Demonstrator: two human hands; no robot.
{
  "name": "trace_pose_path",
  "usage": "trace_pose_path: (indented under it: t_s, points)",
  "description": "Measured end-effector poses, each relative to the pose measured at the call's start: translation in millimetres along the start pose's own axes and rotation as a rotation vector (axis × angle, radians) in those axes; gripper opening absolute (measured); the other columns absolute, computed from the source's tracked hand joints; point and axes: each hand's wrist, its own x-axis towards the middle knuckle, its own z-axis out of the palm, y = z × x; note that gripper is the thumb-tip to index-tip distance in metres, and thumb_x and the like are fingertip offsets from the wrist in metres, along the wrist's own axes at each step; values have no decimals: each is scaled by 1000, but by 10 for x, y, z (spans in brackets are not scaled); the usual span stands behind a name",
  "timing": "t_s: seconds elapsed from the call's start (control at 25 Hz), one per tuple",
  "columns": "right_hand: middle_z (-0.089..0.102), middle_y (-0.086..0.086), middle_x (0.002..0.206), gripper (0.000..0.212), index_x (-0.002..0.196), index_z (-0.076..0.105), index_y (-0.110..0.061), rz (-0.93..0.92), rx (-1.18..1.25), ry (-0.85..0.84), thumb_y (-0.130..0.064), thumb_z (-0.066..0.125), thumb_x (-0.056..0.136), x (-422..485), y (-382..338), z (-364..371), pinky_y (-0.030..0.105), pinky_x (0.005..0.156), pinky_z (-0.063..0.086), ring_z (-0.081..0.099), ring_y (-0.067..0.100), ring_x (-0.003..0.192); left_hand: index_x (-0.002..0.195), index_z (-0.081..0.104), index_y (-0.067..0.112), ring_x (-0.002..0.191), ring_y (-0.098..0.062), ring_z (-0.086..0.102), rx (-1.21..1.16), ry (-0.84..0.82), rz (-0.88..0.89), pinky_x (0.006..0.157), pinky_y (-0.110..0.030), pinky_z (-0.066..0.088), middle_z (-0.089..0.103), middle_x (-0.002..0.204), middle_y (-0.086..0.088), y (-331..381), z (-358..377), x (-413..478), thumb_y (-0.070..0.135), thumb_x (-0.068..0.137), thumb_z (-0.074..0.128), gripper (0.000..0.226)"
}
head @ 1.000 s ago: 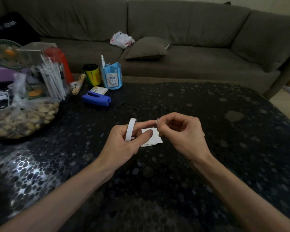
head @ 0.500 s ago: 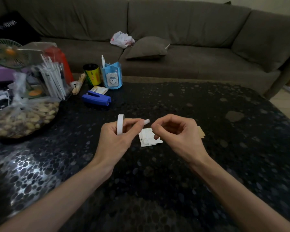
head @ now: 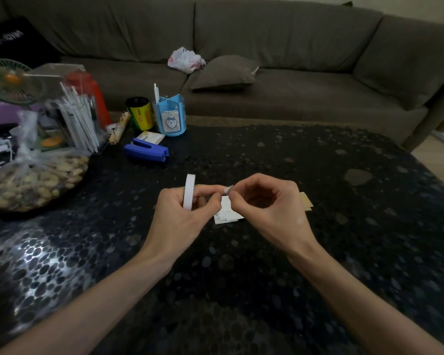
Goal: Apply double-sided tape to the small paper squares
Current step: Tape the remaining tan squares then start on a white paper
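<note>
My left hand (head: pixel 181 216) grips a thin white roll of double-sided tape (head: pixel 189 192), held upright above the dark table. The tape's loose end (head: pixel 228 190) sticks out to the right, and my right hand (head: pixel 272 204) pinches it between thumb and forefinger. Just below the two hands, a small stack of white paper squares (head: pixel 227 213) lies flat on the table, partly hidden by my fingers. A tan paper piece (head: pixel 305 201) peeks out from behind my right hand.
The black pebble-patterned table (head: pixel 344 239) carries a blue stapler (head: pixel 146 151), a blue pen holder (head: pixel 170 119), a yellow can (head: pixel 139 113), a bag of nuts (head: pixel 34 180) and a small fan (head: pixel 9 80) at the left. A brown sofa (head: pixel 292 47) stands behind.
The hands parted and the left hand drew the roll leftward, uncovering the paper squares. Now the right hand has come back and pinches the tape's loose end.
</note>
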Motion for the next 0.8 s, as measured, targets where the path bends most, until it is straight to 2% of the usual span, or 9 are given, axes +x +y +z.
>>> trace_pose_path:
  t_s: [0.16, 0.28, 0.36, 0.52, 0.64, 0.8]
  points:
    - [76, -14, 87, 8, 98, 80, -22, -84, -144, 68, -19, 81, 90, -13, 37, -27, 22, 76, 59, 73, 7, 84, 98, 81, 36, 66, -45, 53, 70, -27, 71, 68, -36, 55, 59, 68, -24, -9, 26, -1, 11, 92, 71, 28]
    - [77, -13, 93, 12, 104, 81, -21, -140, -239, 61, -21, 80, 91, -26, 38, -38, 23, 78, 60, 72, 3, 86, 107, 80, 31, 56, -30, 51, 111, -49, 104, 64, -20, 53, 58, 62, -15, -51, 10, 16, 6, 94, 70, 30]
    - [77, -12, 95, 15, 106, 80, -21, -173, -287, 58, -20, 79, 92, -27, 37, -44, 22, 79, 59, 71, 2, 87, 112, 79, 27, 56, -21, 54, 147, -63, 117, 67, -18, 53, 59, 59, -9, -66, 1, 18, 5, 94, 70, 30]
    - [76, -12, 94, 13, 106, 81, -21, -221, -353, 52, -20, 79, 93, -14, 53, -68, 21, 77, 58, 70, 2, 86, 116, 77, 28, 58, -28, 57, 193, -80, 124, 66, -22, 55, 58, 60, -12, -69, 5, 16, 6, 94, 70, 31]
    - [75, -12, 93, 13, 105, 80, -22, -228, -374, 30, -20, 78, 93, -10, 54, -80, 20, 77, 58, 69, 1, 85, 120, 76, 23, 52, -7, 55, 227, -92, 116, 63, -13, 49, 56, 53, 8, -83, 1, 14, 6, 94, 70, 31]
    - [75, -12, 93, 13, 106, 80, -21, -218, -366, 7, -19, 78, 93, -5, 58, -79, 20, 78, 59, 70, 1, 86, 116, 78, 24, 53, -5, 55, 224, -82, 138, 64, -14, 51, 58, 54, 7, -77, -9, 12, 6, 93, 71, 29]
